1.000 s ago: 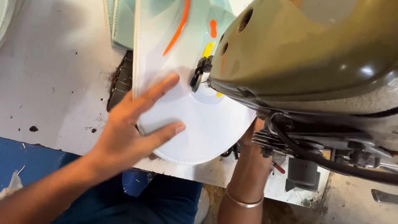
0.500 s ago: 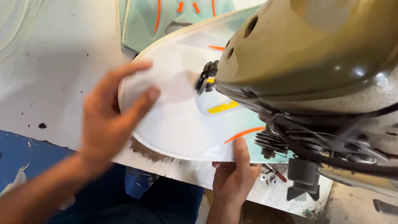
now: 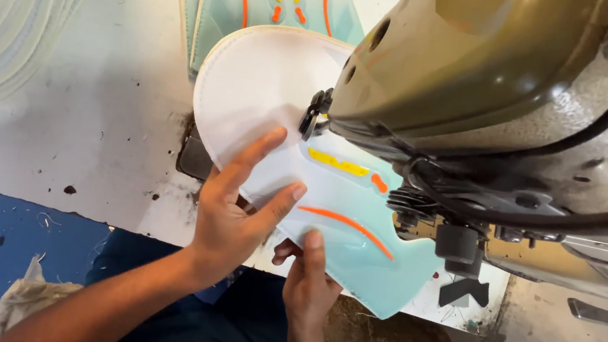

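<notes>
The white and pale-blue piece (image 3: 317, 188) has swung round under the sewing machine (image 3: 500, 87) since half a second ago: its rounded white end now points toward the back of the desk (image 3: 94, 114), and its blue tail with orange and yellow stripes hangs past the desk's front edge. That puts a fresh stretch of the rim beneath the needle foot (image 3: 316, 114).

The left hand (image 3: 233, 216) has moved in from the piece's left rim and now lies flat on the white part, fingers spread and pressing down. The right hand (image 3: 310, 280) has come up from below the front edge, thumb on top of the blue part and fingers curled beneath, pinching it.

To the left the desk lies bare up to a stack of similar pieces (image 3: 7, 11) at the back left corner; another striped stack (image 3: 263, 3) sits just behind the piece. On the right the machine's body crowds the piece closely.
</notes>
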